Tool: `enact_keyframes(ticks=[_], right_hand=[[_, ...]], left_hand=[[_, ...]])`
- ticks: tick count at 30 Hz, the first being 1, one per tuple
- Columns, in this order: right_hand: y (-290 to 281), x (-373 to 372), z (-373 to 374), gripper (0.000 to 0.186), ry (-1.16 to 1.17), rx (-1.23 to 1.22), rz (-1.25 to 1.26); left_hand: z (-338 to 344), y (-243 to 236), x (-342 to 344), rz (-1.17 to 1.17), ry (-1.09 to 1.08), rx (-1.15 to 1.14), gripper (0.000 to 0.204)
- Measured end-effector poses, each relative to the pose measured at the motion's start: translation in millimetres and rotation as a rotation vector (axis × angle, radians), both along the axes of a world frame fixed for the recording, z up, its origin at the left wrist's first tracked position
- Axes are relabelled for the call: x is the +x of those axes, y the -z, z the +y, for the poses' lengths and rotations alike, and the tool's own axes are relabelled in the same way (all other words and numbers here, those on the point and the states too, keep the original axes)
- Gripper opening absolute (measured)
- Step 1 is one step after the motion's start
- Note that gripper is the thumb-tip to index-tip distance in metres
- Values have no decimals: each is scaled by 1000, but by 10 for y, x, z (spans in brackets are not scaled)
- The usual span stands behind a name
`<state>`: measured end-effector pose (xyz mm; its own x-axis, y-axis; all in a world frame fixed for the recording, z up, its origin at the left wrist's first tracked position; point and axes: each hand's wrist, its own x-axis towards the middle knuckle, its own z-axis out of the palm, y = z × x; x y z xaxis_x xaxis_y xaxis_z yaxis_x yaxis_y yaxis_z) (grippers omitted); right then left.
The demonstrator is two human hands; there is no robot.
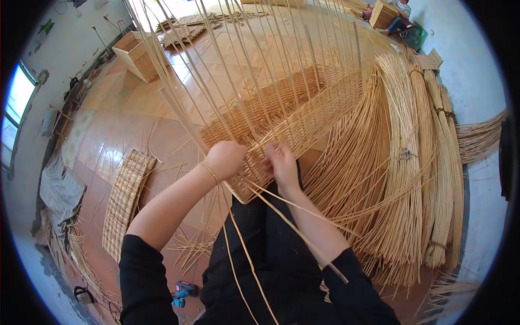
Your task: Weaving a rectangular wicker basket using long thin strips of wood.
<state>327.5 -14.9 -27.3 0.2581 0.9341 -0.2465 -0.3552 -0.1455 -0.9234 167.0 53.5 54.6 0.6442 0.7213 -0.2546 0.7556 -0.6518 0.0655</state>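
A long, part-woven wicker basket (325, 105) rests before my knees, its tall upright stakes (246, 51) rising from the rim. At its near left corner my left hand (226, 158) is closed, knuckles up, with long wicker strands (236, 227) trailing down from it over my lap. My right hand (280, 162) is at the near rim, thumb and fingers pinched around a thin wicker strand. Other strands run from below the hands across my right forearm. The fingertips of my left hand are hidden behind the hand itself.
Large bundles of wicker rods (403, 162) lie along the right wall. To the left are a woven panel (128, 197) and a grey cloth (60, 187). A blue cordless drill (185, 290) lies near my left leg. Farther off stand a square basket (140, 54) and a seated person (398, 19).
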Motion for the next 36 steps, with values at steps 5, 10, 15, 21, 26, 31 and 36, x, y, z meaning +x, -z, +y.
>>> enact_keyframes(ticks=[5,10,15,21,26,31,36], right_hand=[[-49,247,430,32,-6,207,-164],[-522,-3,768,40,-106,789,-1297],[-569,187,1000,54,41,471,-693],[204,708,850,66,269,321,-334],[144,797,981,46,262,298,-326],[-387,666,1341,45,-106,670,-1358],[-172,954,1390,47,315,313,-582]], left_hand=[[-26,100,90,-72,-172,-3,29],[-71,46,222,-34,-317,1,29],[-83,4,224,59,-229,13,23],[89,21,535,356,25,47,21],[345,205,947,-319,-282,65,21],[417,337,993,-295,-377,33,23],[390,314,976,-131,-327,48,28]])
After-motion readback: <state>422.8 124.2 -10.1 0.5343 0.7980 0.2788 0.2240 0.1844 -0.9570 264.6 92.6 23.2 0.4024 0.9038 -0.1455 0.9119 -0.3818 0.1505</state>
